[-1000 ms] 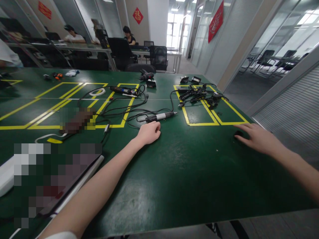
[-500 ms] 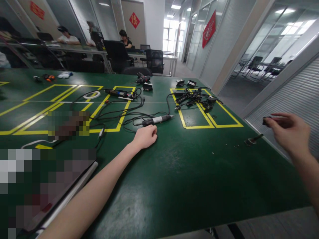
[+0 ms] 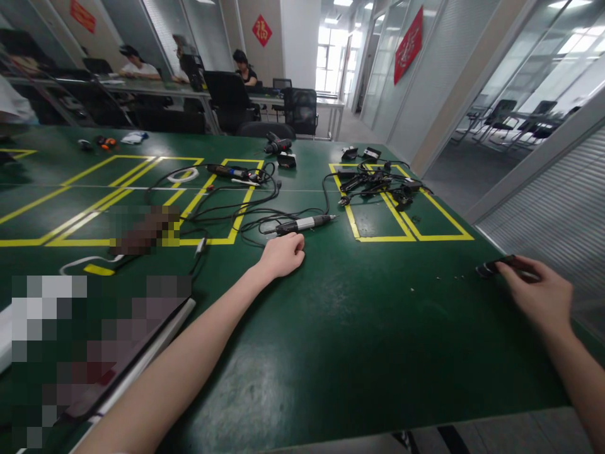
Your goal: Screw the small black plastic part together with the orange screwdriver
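My left hand (image 3: 283,253) rests on the green table with its fingers curled closed, and nothing shows in it. Just beyond its knuckles lies a grey-and-black electric screwdriver (image 3: 306,223) with a black cord, its tip pointing right. Over the table's right edge, my right hand (image 3: 543,287) pinches a small dark part (image 3: 507,260) between thumb and fingers. Right below and left of that part is a dark round piece (image 3: 484,271) on the table, partly covered; I cannot tell whether the two touch. Several tiny bits (image 3: 457,277) lie to its left.
Yellow tape (image 3: 385,239) outlines areas on the green table (image 3: 340,353). A tangle of black cables and tools (image 3: 368,181) lies at the back right. A drill (image 3: 278,146) stands behind. Blurred-out items lie at the left. People sit at a far desk.
My right hand has moved down and slightly left, bringing the small dark part to the round piece, whose upright shaft no longer shows. My left hand stays put; the view has shifted slightly.
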`<state>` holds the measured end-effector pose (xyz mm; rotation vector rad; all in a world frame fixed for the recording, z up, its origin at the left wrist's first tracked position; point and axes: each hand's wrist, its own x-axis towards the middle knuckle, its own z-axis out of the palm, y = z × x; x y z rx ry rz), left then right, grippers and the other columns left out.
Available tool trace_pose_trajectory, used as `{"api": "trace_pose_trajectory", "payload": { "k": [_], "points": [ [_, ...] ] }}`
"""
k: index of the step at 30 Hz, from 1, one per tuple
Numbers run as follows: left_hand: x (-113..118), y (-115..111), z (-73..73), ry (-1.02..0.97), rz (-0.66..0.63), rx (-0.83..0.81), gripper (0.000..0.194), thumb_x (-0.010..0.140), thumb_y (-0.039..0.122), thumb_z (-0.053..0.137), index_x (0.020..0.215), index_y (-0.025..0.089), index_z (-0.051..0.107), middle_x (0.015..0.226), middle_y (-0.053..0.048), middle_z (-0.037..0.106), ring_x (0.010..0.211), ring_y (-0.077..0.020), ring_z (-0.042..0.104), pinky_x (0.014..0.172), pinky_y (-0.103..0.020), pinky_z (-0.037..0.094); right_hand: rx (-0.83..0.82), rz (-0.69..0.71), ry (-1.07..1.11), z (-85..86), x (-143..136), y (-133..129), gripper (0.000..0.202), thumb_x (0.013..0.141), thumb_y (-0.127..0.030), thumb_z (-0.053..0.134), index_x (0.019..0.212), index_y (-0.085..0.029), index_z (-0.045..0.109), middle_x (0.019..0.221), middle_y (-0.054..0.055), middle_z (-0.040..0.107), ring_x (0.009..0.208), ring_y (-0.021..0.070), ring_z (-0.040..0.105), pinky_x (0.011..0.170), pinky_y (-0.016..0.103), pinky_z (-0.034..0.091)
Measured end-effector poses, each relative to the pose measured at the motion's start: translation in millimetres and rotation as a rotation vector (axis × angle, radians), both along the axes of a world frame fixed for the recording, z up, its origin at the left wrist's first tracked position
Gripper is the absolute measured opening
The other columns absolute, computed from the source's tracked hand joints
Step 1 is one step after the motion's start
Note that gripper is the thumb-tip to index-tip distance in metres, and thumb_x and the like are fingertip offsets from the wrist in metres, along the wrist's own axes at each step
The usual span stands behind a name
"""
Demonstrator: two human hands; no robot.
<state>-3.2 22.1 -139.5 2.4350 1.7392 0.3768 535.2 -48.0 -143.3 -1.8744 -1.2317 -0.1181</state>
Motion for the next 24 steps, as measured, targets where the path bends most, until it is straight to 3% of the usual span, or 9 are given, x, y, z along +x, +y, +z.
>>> {"api": "trace_pose_trajectory", "payload": {
  "k": [3, 7, 13, 18, 24],
  "points": [
    [0, 0, 0.8, 0.000, 0.000, -0.005, 0.006, 0.086, 0.021, 0.052, 0.085, 0.022, 0.058, 0.096, -0.003, 0.069, 0.082, -0.0216, 0.064, 0.064, -0.032, 0.036, -0.076, -0.041, 0.051, 0.4, -1, 0, 0.064, 0.066, -0.057, 0.075, 0.113, -0.014, 0.077, 0.096, 0.017, 0.077, 0.088, 0.0414, 0.074, 0.080, 0.058, 0.059],
    [1, 0, 1.2, 0.000, 0.003, -0.011, 0.007, 0.087, 0.021, 0.052, 0.085, 0.022, 0.059, 0.096, -0.004, 0.070, 0.084, -0.0219, 0.065, 0.066, -0.031, 0.038, -0.032, -0.050, 0.108, -0.4, -6, 4, 0.063, 0.059, -0.058, 0.083, 0.106, -0.016, 0.078, 0.093, 0.015, 0.077, 0.090, 0.0413, 0.074, 0.083, 0.058, 0.060],
    [1, 0, 0.8, -0.001, 0.005, -0.013, 0.009, 0.087, 0.021, 0.052, 0.087, 0.022, 0.061, 0.097, -0.005, 0.069, 0.084, -0.0228, 0.065, 0.070, -0.032, 0.042, -0.002, -0.002, 0.239, -5.4, -6, 10, 0.052, 0.061, -0.046, 0.080, 0.105, -0.017, 0.080, 0.098, 0.012, 0.078, 0.103, 0.0388, 0.073, 0.098, 0.055, 0.056],
    [0, 0, 0.9, -0.003, 0.003, -0.018, 0.009, 0.087, 0.022, 0.052, 0.087, 0.022, 0.061, 0.097, -0.004, 0.069, 0.084, -0.0227, 0.065, 0.070, -0.032, 0.041, -0.003, -0.016, 0.223, -8.3, -4, 9, 0.059, 0.059, -0.050, 0.085, 0.106, -0.016, 0.080, 0.095, 0.014, 0.079, 0.099, 0.0406, 0.074, 0.094, 0.058, 0.058],
    [0, 0, 0.7, -0.010, -0.002, -0.014, 0.007, 0.086, 0.022, 0.052, 0.085, 0.022, 0.059, 0.095, -0.004, 0.068, 0.082, -0.0221, 0.064, 0.067, -0.031, 0.039, 0.077, 0.072, 0.153, -9.1, -11, 2, 0.062, 0.063, -0.049, 0.084, 0.113, -0.013, 0.076, 0.101, 0.017, 0.078, 0.098, 0.0412, 0.076, 0.095, 0.057, 0.060]
  ]
}}
